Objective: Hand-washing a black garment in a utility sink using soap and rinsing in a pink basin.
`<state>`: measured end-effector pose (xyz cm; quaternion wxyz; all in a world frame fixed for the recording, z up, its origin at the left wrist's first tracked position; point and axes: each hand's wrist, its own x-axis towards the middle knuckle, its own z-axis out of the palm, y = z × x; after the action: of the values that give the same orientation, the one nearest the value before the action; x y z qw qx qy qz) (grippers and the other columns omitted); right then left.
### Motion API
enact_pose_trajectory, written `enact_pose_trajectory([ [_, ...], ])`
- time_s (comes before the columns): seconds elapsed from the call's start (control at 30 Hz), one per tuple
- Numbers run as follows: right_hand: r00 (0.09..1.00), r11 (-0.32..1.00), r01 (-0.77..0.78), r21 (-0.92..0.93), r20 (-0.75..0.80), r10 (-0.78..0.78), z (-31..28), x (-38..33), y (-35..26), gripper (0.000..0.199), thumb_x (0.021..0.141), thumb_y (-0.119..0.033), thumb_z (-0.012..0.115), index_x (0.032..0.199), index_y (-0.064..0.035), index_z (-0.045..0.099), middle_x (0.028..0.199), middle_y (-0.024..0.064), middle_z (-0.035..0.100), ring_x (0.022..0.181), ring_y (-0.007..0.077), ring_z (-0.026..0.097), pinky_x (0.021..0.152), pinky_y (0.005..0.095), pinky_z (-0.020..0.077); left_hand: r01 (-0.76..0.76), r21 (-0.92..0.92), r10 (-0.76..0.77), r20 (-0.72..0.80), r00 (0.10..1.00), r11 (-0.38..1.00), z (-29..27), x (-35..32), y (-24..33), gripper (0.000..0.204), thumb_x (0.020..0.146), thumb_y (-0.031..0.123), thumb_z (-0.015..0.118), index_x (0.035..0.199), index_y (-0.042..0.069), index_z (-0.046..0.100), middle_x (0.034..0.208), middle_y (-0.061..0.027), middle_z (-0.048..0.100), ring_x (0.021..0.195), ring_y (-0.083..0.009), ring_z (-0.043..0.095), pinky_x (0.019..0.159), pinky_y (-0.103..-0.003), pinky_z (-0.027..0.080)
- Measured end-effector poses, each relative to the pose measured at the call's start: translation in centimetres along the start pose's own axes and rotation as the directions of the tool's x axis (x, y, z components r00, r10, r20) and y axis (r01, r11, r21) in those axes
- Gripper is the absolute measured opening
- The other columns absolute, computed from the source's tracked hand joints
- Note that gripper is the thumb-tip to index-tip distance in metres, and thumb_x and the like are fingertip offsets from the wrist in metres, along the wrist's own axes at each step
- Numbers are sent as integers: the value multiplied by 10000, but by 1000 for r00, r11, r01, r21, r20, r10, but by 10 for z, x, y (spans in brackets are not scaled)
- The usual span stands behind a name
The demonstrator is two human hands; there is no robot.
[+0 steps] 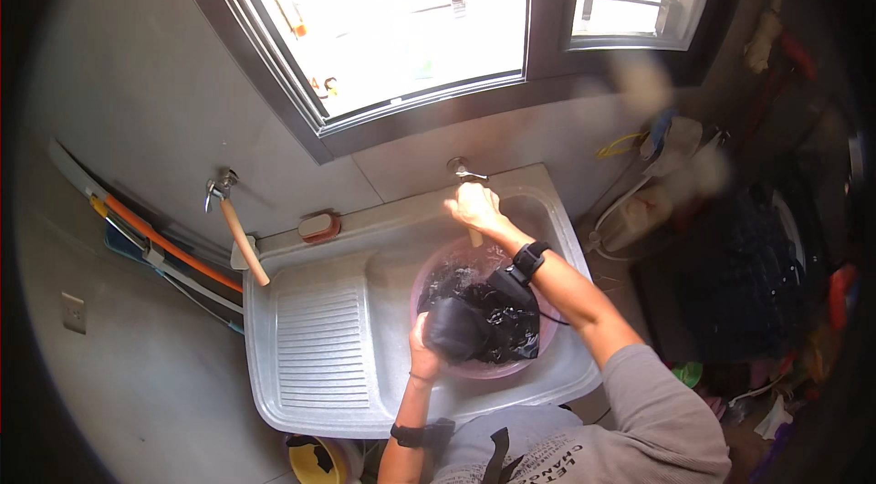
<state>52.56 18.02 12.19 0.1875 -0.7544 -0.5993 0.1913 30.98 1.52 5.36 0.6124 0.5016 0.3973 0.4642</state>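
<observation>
My left hand (424,354) grips the edge of a dark, rounded black item (456,331), slightly blurred, perhaps a cap or a padded piece of clothing. It is held over a pink basin (547,338) containing water and black cloth (513,324). The basin stands inside the grey sink (397,301). Up at the wall, my right hand (476,208) is closed at the tap (464,170), its fingers partly hiding the handle. A short tan hose (475,238) shows beneath that hand, pointing down to the basin.
On the sink's left lies a ribbed washboard (319,347). A second tap (221,187) carries a tan hose (243,242). A soap box (319,227) sits on the back rim. Long-handled tools (151,238) lean left; a yellow bucket (310,466) stands below. Dark clothes (739,265) are at right.
</observation>
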Motion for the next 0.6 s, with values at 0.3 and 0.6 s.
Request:
enact_pose_trajectory([
  [0.3,968,994,-111,-10,-226,106,1,14,28,437,742,-241,668,1034,44,511,1081,218,484,1040,364,485,824,465,458,70,-20,-72,-81,994,997,-17,-15,-10,149,861,50,517,1002,7,536,921,-31,581,849,-99,542,744,-238,452],
  [0.6,988,989,-67,133,-129,84,12,-2,9,527,725,-355,664,1009,60,507,1013,229,514,953,390,530,830,450,452,90,66,-88,-29,996,994,-18,-8,-47,190,815,12,591,1003,30,567,896,4,596,804,-74,547,723,-226,459],
])
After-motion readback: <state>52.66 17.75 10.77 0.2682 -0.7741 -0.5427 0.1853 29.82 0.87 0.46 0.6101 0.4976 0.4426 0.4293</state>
